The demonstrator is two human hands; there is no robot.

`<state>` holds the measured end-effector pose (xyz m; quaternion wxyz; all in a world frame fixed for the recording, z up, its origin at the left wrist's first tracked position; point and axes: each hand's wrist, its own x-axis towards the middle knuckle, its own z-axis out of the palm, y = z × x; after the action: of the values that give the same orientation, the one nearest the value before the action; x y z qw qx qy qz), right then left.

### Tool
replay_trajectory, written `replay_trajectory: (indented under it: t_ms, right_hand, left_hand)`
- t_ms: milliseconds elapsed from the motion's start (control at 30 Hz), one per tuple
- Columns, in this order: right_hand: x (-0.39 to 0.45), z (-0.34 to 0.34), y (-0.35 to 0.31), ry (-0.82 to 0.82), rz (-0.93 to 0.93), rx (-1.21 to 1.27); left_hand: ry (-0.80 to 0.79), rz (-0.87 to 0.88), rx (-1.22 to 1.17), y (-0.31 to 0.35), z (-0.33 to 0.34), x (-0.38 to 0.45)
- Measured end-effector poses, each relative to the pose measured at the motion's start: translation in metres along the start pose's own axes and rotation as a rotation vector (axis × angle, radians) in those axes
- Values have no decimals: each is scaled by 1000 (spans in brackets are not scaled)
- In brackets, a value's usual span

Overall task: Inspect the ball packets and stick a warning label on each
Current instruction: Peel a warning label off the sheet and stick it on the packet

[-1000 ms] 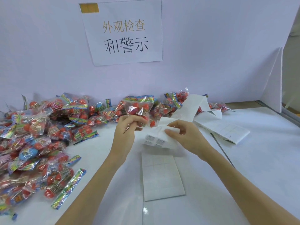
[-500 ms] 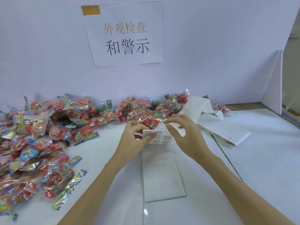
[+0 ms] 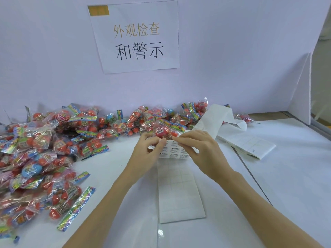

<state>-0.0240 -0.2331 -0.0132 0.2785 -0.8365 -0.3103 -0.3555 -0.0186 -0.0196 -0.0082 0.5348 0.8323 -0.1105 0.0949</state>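
Nearest, bare backing strip (image 3: pixel 180 192) flat on white bench (image 3: pixel 286 176), grid of peeled cells faint. Beyond it, left hand (image 3: pixel 146 154) and right hand (image 3: pixel 200 151) meeting over printed label sheet (image 3: pixel 174 149), fingertips pinching its upper edge; warning print too small to read. Behind fingers, one ball packet (image 3: pixel 165 129) partly hidden, grip on it not clear. A second ago held up in left hand, now low behind sheet. Left, packet pile (image 3: pixel 44 154) cut off at frame edge. Right, folded label stack (image 3: pixel 249 144). Far back, paper sign (image 3: pixel 138 36) on wall.
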Motion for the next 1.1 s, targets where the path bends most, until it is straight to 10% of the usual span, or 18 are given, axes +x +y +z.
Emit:
replay_trajectory:
  t_ms: [1100]
  right_hand:
    - [1, 1, -8, -33, -77, -35]
  left_hand:
    - [-166, 79, 130, 4, -3, -3]
